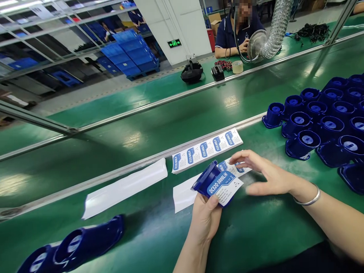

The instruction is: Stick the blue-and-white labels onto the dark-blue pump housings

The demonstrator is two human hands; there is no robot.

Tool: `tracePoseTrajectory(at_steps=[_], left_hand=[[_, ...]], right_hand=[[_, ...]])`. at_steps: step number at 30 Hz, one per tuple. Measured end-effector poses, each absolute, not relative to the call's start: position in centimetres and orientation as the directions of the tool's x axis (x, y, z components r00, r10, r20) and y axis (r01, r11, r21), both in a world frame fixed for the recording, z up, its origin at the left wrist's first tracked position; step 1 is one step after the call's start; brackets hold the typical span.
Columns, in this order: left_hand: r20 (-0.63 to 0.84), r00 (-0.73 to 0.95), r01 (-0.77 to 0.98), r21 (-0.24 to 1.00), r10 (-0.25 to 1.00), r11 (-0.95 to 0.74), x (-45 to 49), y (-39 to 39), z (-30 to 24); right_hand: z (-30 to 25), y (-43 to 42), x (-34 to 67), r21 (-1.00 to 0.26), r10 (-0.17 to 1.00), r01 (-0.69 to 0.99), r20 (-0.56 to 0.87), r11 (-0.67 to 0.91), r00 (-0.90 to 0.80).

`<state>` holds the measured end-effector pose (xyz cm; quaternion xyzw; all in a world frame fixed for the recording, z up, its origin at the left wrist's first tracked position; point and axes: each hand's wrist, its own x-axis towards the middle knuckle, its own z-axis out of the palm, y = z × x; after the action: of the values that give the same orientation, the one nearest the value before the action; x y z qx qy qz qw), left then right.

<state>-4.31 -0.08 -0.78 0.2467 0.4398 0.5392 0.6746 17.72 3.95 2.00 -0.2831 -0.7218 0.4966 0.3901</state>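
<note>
My left hand (205,218) grips a dark blue plastic part (205,178) that carries a blue and white label reading DC52Q-5000L/H (226,186). My right hand (263,172) hovers open just right of it, fingers spread over a partly used label strip (184,193) lying on the green bench. A silver bangle (309,198) is on my right wrist. A full strip of the same labels (207,148) lies just beyond, along the metal rail.
Several blue plastic parts (321,121) stand grouped at the right. Two more blue parts (74,244) lie at the lower left. A bare white backing strip (125,187) lies left. Across the conveyor a person (239,32) sits by a flexible duct (273,32).
</note>
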Motion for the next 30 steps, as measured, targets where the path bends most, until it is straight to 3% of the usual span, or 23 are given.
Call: tracePoseTrajectory(at_steps=[5,17,25,30], left_hand=[[-0.311,0.079,-0.486,0.818,0.947,0.309,-3.6,-0.4,-0.1],[-0.346,0.146,-0.482,0.794,0.927,0.372,-3.0,-0.7,0.1],[-0.352,0.112,-0.490,0.794,0.929,0.360,-3.0,-1.7,0.3],[-0.330,0.130,-0.495,0.796,0.935,0.350,-2.8,-2.2,0.8]], right_hand=[[2.1,3.1,16.4,-0.874,0.871,0.183,0.386,0.451,-0.303],[2.6,2.2,14.9,-0.666,0.731,0.302,0.609,0.682,-0.307],[1.9,1.8,14.0,-0.754,0.786,0.235,0.553,0.614,-0.277],[0.5,1.2,13.1,-0.896,0.899,0.119,0.409,0.428,-0.159]])
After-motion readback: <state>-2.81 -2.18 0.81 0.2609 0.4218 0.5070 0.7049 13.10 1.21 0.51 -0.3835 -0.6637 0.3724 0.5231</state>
